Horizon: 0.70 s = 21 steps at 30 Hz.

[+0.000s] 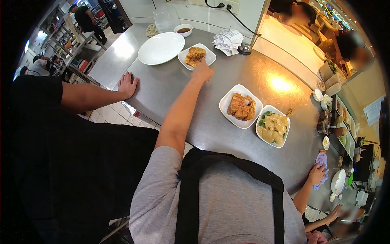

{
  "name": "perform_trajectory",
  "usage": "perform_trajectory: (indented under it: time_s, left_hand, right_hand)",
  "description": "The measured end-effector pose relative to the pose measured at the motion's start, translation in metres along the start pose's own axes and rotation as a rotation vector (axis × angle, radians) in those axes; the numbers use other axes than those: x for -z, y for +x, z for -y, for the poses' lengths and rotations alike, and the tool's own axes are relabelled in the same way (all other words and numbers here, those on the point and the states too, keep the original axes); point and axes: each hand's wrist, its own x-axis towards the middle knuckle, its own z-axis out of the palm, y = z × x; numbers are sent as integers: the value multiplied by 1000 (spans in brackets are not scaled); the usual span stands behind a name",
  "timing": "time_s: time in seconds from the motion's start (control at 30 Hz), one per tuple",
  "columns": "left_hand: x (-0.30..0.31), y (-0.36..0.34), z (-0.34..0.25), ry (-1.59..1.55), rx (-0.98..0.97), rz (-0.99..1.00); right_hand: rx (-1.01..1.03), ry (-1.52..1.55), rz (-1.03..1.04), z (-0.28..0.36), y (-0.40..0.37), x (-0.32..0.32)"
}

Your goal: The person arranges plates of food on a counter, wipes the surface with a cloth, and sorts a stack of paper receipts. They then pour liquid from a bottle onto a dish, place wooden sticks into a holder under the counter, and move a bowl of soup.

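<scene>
My left hand (202, 72) reaches to a small white square dish (211, 55) of golden fried food (195, 56) with dark sauce. Its index finger points out over the dish's near edge, and the other fingers look curled. At the right, my right hand (317, 175) holds a purple cloth (321, 161) against the steel counter (174, 93). Between my hands are a white dish (226, 110) of browned, cut crispy pieces (241, 106) and a white dish (263, 140) of greens under pale sauce (273, 127).
A co-worker's hand (128, 85) rests on the counter at left. Behind are a large white plate (161, 48), sauce bowl (183, 30), paper slips (228, 40) and bell (244, 49). A white bowl (338, 181) and another person's hand (334, 214) are at lower right.
</scene>
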Motion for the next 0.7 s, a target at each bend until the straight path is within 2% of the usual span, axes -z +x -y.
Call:
perform_trajectory:
  time_s: [0.37,0.7]
  left_hand:
    - [15,-7,0,-81,91,-125]
    - [10,-20,-13,-12,-2,7]
  right_hand:
    - [0,-5,-6,1,-1,1]
    - [-22,9,7,2,-1,2]
